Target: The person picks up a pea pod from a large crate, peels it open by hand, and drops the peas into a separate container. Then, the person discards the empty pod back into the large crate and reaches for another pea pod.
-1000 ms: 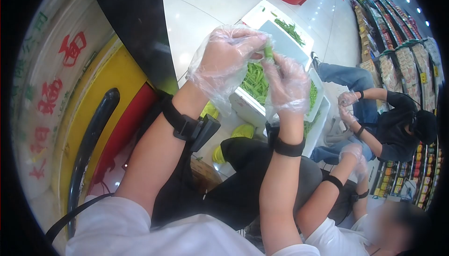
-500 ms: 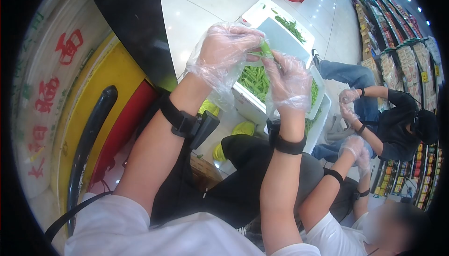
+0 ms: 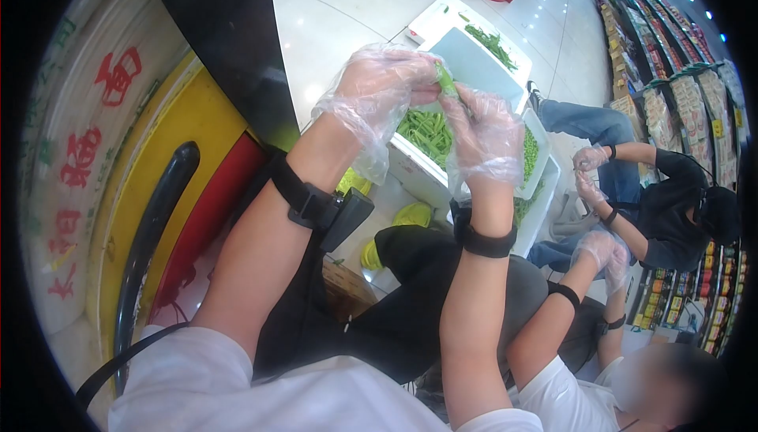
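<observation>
A green pea pod [image 3: 445, 79] is held up between my two gloved hands above white foam boxes. My left hand [image 3: 384, 77], in a clear plastic glove, pinches the pod's upper end with its fingertips. On the pod's lower end, the thumb and fingers of my right hand [image 3: 485, 126] are closed, also gloved. Whether the pod is split cannot be made out. Under my hands, a white foam box [image 3: 416, 165] holds many green pods [image 3: 426, 132]. Shelled green peas [image 3: 531, 150] show just right of my right hand, partly hidden by it.
Farther off, a white foam lid [image 3: 437, 17] carries more green pieces [image 3: 491, 43]. Two people with gloved hands [image 3: 590, 158] sit to the right. Store shelves [image 3: 659, 53] line the right side. A yellow and red stand [image 3: 142, 171] is close on my left.
The pod and my left fingertips have shifted slightly left and down, and my right hand has tilted a little. More shelled peas show beside my right hand.
</observation>
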Motion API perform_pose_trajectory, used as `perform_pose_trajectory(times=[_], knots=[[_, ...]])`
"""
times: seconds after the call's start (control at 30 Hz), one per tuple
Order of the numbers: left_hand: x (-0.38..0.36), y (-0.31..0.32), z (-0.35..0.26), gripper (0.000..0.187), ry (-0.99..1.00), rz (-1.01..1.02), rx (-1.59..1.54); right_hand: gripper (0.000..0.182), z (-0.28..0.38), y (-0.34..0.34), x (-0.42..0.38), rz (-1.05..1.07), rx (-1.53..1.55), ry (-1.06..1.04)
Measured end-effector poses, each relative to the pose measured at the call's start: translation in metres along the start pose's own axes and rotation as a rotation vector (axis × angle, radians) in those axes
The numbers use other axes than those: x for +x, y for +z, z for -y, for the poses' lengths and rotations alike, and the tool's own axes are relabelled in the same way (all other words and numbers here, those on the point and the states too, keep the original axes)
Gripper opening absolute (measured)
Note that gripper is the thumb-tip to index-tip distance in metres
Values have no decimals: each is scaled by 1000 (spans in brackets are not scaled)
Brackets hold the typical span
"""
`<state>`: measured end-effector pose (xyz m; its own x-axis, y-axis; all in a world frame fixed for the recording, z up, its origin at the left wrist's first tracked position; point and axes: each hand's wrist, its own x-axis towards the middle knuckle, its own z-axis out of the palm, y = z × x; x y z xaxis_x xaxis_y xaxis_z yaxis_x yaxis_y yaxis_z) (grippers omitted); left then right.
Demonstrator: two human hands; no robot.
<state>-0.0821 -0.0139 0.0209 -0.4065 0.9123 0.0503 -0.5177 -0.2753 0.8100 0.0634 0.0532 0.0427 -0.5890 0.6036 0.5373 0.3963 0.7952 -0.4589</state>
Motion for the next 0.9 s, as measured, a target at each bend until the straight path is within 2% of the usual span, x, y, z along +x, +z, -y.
perform_pose_trajectory(times=[0.13,0.2,0.43,0.53,0.63,0.7,0.83,0.9], knots=[[-1,0,2,28,-31,-7,-61,23,3,1,0,15,-21,16],[-2,3,1,20,-21,-22,-176,22,1,3,0,-2,-16,14],[1,-1,5,19,-18,-10,-198,22,3,2,1,26,-9,49],[4,-4,9,20,13,47,-186,22,-2,3,0,33,120,98],[5,-3,11,21,96,56,27,24,-4,3,-2,56,157,205],[3,0,9,23,-51,3,-30,26,-6,4,-2,84,150,262],[1,7,8,25,-68,-60,15,26,-6,6,-3,98,186,312],[1,10,10,26,-94,-67,-6,24,-3,4,-3,146,207,459]])
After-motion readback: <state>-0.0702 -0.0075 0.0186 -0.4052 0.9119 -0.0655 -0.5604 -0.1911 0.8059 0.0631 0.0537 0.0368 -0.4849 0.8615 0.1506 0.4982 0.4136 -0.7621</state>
